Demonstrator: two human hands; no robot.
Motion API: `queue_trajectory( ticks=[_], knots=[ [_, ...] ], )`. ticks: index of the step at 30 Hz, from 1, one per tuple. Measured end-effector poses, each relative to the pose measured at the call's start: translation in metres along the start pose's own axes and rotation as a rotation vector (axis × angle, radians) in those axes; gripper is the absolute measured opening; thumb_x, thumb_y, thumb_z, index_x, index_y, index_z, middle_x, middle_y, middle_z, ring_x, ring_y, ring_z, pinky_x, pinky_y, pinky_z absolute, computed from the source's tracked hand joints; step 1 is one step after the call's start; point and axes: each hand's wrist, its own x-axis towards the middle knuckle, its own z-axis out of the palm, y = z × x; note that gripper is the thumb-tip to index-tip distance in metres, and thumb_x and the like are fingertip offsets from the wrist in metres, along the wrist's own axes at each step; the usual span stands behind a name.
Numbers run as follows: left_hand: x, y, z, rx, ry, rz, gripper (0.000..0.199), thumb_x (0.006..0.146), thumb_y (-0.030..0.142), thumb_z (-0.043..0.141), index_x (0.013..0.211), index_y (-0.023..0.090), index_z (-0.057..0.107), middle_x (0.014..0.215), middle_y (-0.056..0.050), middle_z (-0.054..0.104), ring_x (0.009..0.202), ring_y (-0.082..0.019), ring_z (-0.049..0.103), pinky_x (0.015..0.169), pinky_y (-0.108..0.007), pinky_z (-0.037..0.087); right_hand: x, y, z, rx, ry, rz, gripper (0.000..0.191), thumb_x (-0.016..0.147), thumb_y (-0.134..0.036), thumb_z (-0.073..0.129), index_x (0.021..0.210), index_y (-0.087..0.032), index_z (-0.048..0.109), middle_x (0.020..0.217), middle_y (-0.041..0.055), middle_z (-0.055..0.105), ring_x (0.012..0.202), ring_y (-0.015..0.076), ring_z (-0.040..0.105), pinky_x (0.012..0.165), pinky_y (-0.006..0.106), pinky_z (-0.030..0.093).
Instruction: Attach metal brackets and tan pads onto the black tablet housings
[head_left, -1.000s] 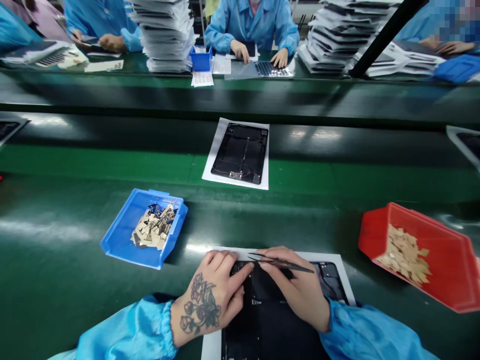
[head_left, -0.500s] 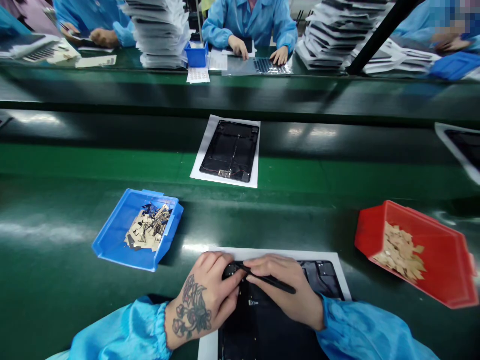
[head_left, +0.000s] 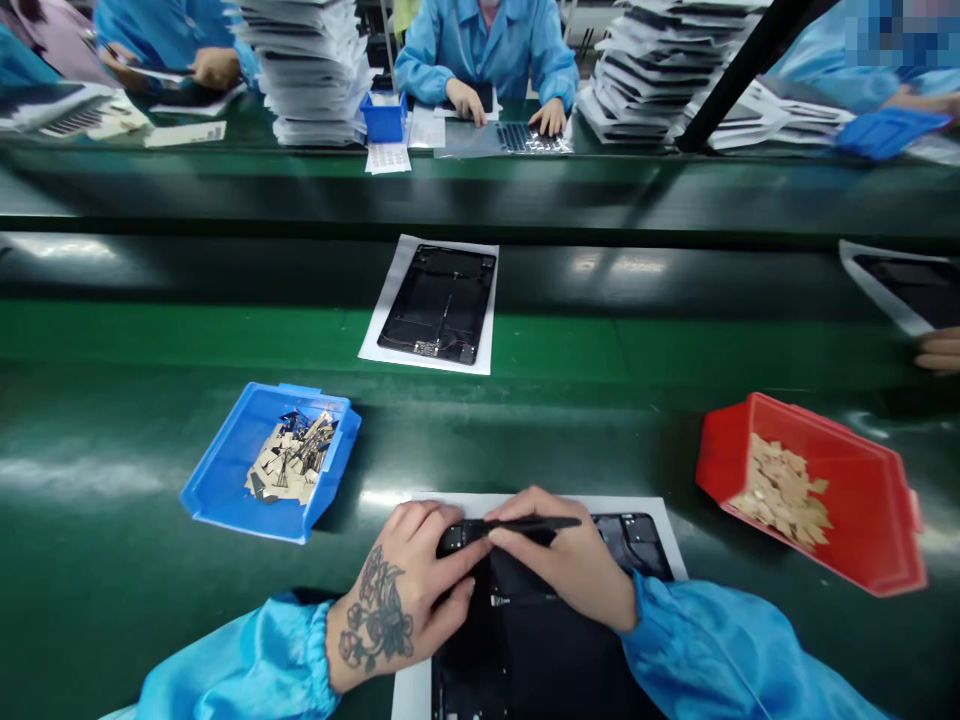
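An opened black tablet housing [head_left: 566, 650] lies on a white sheet [head_left: 673, 535] in front of me, with small parts along its upper edge. My left hand [head_left: 412, 590] rests over the housing's upper left corner, its index finger stretched to the right and the thumb apart from it. Black tweezers [head_left: 536, 524] are pinched in my right hand [head_left: 581, 565], held nearly level above the top edge. Their tip end points left, beside my left index finger. What the tip touches is hidden by my fingers.
A blue bin [head_left: 225, 480] of small flat pieces stands left; a red bin [head_left: 862, 510] of tan pieces stands right. Another tablet housing [head_left: 442, 300] lies on the green belt ahead. Paper stacks [head_left: 311, 80] and co-workers are across. Another person's hand [head_left: 941, 350] shows at the right edge.
The tweezers have swung from slanting down to the right to nearly level. My left hand stays at the corner. Another person's hand has appeared at the right edge; the view has shifted slightly.
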Motion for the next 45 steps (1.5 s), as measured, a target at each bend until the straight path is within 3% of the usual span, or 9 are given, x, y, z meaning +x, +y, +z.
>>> queue_trajectory(
  ticks=[7, 12, 18, 23, 28, 36, 39, 42, 45],
  knots=[
    [0.003, -0.012, 0.002, -0.118, 0.157, -0.165, 0.028, 0.096, 0.020, 0.042, 0.121, 0.018, 0.054, 0.109, -0.010, 0.049, 0.100, -0.024, 0.047, 0.086, -0.040, 0.040, 0.007, -0.005, -0.007, 0.240, 0.249, 0.097, 0.027, 0.084, -0.038, 0.070, 0.089, -0.013, 0.062, 0.068, 0.0022, 0.061, 0.058, 0.0131, 0.058, 0.057, 0.022, 0.052],
    [0.028, -0.014, 0.007, 0.108, 0.050, -0.171, 0.024, 0.094, 0.029, 0.053, 0.114, 0.018, 0.056, 0.100, -0.008, 0.053, 0.090, -0.025, 0.046, 0.076, -0.040, 0.039, -0.005, -0.019, -0.004, 0.230, 0.229, -0.016, 0.016, 0.085, -0.030, 0.069, 0.088, -0.017, 0.062, 0.086, 0.0042, 0.064, 0.060, 0.0119, 0.059, 0.056, 0.022, 0.051],
    [0.049, -0.015, 0.023, 0.188, 0.023, -0.130, 0.020, 0.094, 0.021, 0.042, 0.079, 0.015, 0.053, 0.081, -0.006, 0.049, 0.076, -0.023, 0.044, 0.068, -0.037, 0.039, -0.047, -0.036, 0.018, 0.134, 0.066, -0.119, 0.010, 0.080, -0.016, 0.068, 0.086, -0.022, 0.062, 0.086, -0.0011, 0.067, 0.079, 0.0141, 0.062, 0.073, 0.022, 0.050],
    [0.065, -0.022, 0.009, 0.151, 0.114, -0.179, 0.020, 0.097, 0.023, 0.041, 0.081, 0.016, 0.050, 0.080, -0.003, 0.052, 0.071, -0.017, 0.050, 0.064, -0.028, 0.041, -0.078, -0.008, 0.035, 0.226, -0.284, -0.303, 0.029, 0.095, -0.046, 0.054, 0.084, -0.021, 0.063, 0.087, 0.0030, 0.069, 0.077, 0.0146, 0.066, 0.069, 0.019, 0.049],
    [0.120, -0.032, -0.027, 0.132, 0.237, -0.161, 0.013, 0.096, 0.022, 0.047, 0.094, 0.019, 0.060, 0.085, -0.002, 0.059, 0.082, -0.017, 0.057, 0.074, -0.027, 0.045, -0.084, 0.031, 0.045, 0.216, -0.327, -0.238, 0.055, 0.089, -0.072, 0.044, 0.079, -0.021, 0.065, 0.081, 0.0033, 0.069, 0.071, 0.0161, 0.066, 0.063, 0.019, 0.049],
    [0.273, -0.048, -0.055, 0.255, 0.348, -0.091, 0.016, 0.092, 0.015, 0.053, 0.089, 0.014, 0.068, 0.085, -0.005, 0.062, 0.083, -0.019, 0.059, 0.078, -0.027, 0.046, -0.075, 0.058, 0.057, 0.100, -0.205, -0.120, 0.036, 0.081, -0.055, 0.060, 0.071, -0.022, 0.069, 0.070, -0.0003, 0.067, 0.061, 0.0152, 0.063, 0.057, 0.019, 0.044],
    [0.314, -0.052, -0.058, 0.326, 0.432, -0.101, 0.020, 0.091, 0.016, 0.056, 0.109, 0.016, 0.067, 0.113, -0.011, 0.057, 0.112, -0.029, 0.050, 0.100, -0.043, 0.036, -0.071, 0.065, 0.058, 0.078, -0.215, -0.045, 0.017, 0.076, -0.037, 0.066, 0.070, -0.021, 0.068, 0.070, -0.0016, 0.067, 0.061, 0.0150, 0.063, 0.055, 0.018, 0.042],
    [0.323, -0.052, -0.053, 0.436, 0.513, -0.038, 0.052, 0.090, 0.027, 0.063, 0.138, 0.027, 0.044, 0.149, -0.008, 0.024, 0.138, -0.035, 0.012, 0.111, -0.057, 0.000, -0.067, 0.060, 0.053, -0.014, -0.228, -0.050, 0.013, 0.076, -0.032, 0.069, 0.072, -0.021, 0.065, 0.070, -0.0023, 0.066, 0.063, 0.0153, 0.063, 0.058, 0.019, 0.044],
    [0.295, -0.046, -0.036, 0.447, 0.540, 0.031, 0.066, 0.091, 0.034, 0.061, 0.147, 0.022, 0.027, 0.152, -0.010, 0.014, 0.140, -0.032, 0.006, 0.113, -0.053, -0.002, -0.057, 0.039, 0.038, -0.138, -0.147, -0.121, 0.016, 0.081, -0.034, 0.065, 0.073, -0.020, 0.060, 0.069, -0.0019, 0.063, 0.064, 0.0150, 0.062, 0.064, 0.021, 0.045]
  ],
)
